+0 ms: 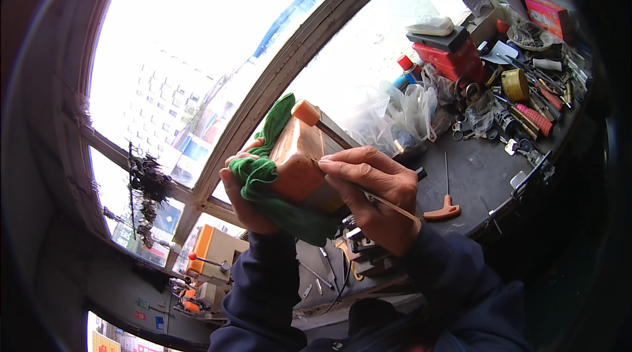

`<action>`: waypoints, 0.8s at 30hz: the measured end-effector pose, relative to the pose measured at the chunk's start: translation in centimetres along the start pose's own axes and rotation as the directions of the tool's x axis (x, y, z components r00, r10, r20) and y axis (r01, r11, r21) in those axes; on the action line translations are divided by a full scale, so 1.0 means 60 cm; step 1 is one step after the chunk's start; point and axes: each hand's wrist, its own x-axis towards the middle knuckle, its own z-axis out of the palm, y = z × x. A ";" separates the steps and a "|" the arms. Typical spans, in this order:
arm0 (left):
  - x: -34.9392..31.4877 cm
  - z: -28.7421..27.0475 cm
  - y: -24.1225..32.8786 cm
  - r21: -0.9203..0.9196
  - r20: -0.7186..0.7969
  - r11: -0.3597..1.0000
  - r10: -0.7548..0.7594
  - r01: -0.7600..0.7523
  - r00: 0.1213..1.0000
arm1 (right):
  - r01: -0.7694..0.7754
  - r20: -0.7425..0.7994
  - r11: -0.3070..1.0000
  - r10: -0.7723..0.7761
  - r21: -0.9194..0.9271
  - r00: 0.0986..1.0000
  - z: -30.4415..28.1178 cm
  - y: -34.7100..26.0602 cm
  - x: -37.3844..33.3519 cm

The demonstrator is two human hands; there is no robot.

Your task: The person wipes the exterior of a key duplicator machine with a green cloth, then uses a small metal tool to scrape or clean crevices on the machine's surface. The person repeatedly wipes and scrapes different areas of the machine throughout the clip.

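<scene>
My left hand (242, 202) is wrapped around a green cloth (255, 174), pressing it against the side of an orange and cream box-shaped body (299, 177). The cloth also hangs below that body. An orange knob (305, 112) on a bar sticks out at its top. From the right, my right hand (378, 184) pinches a thin tan stick (396, 207), whose rear end shows past the palm. Its fingertips are at the body's near corner, and the stick's tip there is too small to make out.
On the dark bench to the right lie an orange-handled hex key (442, 210), plastic bags (411, 112), a red box (451, 56), and many loose tools (533, 115). An orange and cream machine (214, 253) with a red-knobbed lever stands lower left. A window frame (283, 62) rises behind.
</scene>
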 end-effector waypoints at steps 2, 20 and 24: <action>0.001 -0.004 -0.002 0.038 0.004 0.999 -0.011 0.011 1.000 | -0.042 0.021 0.999 0.042 -0.028 0.999 0.002 0.000 0.000; -0.001 0.001 -0.002 -0.113 0.028 0.993 -0.023 0.026 0.999 | 0.004 0.043 1.000 -0.002 -0.027 0.999 -0.004 -0.004 0.004; -0.005 0.012 0.003 -0.173 0.007 0.981 -0.085 0.085 0.996 | -0.023 0.023 1.000 0.023 -0.017 0.999 -0.002 -0.005 0.004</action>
